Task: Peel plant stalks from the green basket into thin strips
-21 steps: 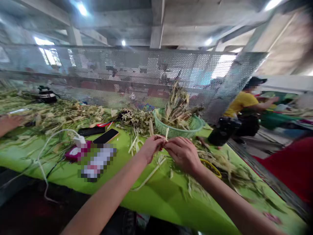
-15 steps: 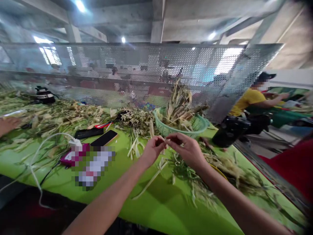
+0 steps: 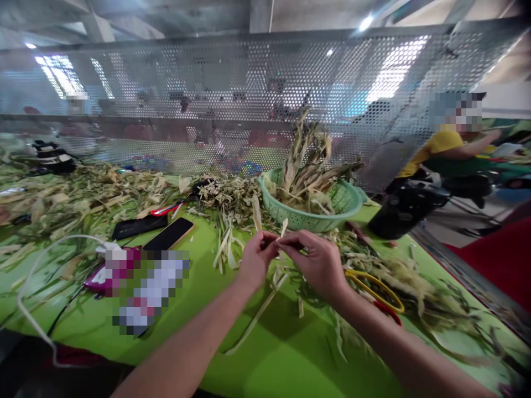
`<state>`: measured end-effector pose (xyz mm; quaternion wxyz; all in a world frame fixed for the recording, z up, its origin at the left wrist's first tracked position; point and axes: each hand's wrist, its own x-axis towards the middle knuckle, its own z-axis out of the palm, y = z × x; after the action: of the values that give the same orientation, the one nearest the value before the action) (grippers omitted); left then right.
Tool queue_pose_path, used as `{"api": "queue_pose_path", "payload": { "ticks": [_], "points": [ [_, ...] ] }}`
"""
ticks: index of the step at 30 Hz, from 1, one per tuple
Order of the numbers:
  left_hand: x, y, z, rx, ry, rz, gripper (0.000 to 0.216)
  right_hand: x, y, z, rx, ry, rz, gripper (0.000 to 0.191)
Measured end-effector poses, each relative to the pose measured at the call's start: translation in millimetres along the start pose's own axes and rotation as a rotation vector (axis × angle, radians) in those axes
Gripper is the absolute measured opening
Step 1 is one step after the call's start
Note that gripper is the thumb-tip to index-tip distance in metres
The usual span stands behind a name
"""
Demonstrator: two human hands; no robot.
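My left hand (image 3: pixel 258 255) and my right hand (image 3: pixel 313 258) meet above the green table, fingers pinched together. Between their fingertips is a pale strip of corn husk (image 3: pixel 284 225), its tip sticking up; its lower part is mostly hidden by my fingers. Just below my hands lies a long thin husk strip (image 3: pixel 257 326) on the table. Beyond them stands a light green plastic basket (image 3: pixel 315 222) holding dried husks (image 3: pixel 305 155). To the left of my hands is a small bundle of pale husk strips (image 3: pixel 226 246).
Scissors with yellow and red handles (image 3: pixel 375 287) lie by my right forearm among loose husks (image 3: pixel 431 298). A phone (image 3: pixel 169 235), a purple power strip (image 3: pixel 99 276) and a white cable (image 3: pixel 31 276) are at left. A perforated metal screen (image 3: pixel 215 99) backs the table. A person in yellow (image 3: pixel 443 145) sits at right.
The view has tilted down and shifted slightly. The husk tip now rises above my fingertips, and more of the scissors' handles shows. Both hands stay pinched together.
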<state>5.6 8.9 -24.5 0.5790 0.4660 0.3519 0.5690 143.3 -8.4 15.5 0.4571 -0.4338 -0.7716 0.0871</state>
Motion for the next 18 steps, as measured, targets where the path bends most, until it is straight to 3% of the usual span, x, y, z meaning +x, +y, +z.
{"api": "queue_pose_path", "payload": {
  "ticks": [4,9,14,18],
  "points": [
    [2.0,-0.9,-0.2,-0.272,0.068,-0.117,0.028,3.0,4.5,4.3,0.078,-0.001,0.022,0.004],
    [-2.2,4.9,-3.7,-0.476,0.013,-0.242,0.025,5.8,9.8,-0.8,0.078,-0.007,0.005,0.005],
    [-7.2,11.1,-3.4,-0.47,-0.025,-0.311,0.022,3.3,16.0,-7.6,0.128,-0.047,-0.033,0.007],
    [-6.2,6.6,-3.2,-0.405,0.027,-0.316,0.025,2.0,18.3,-10.1,0.107,-0.112,-0.056,0.01]
  ]
}}
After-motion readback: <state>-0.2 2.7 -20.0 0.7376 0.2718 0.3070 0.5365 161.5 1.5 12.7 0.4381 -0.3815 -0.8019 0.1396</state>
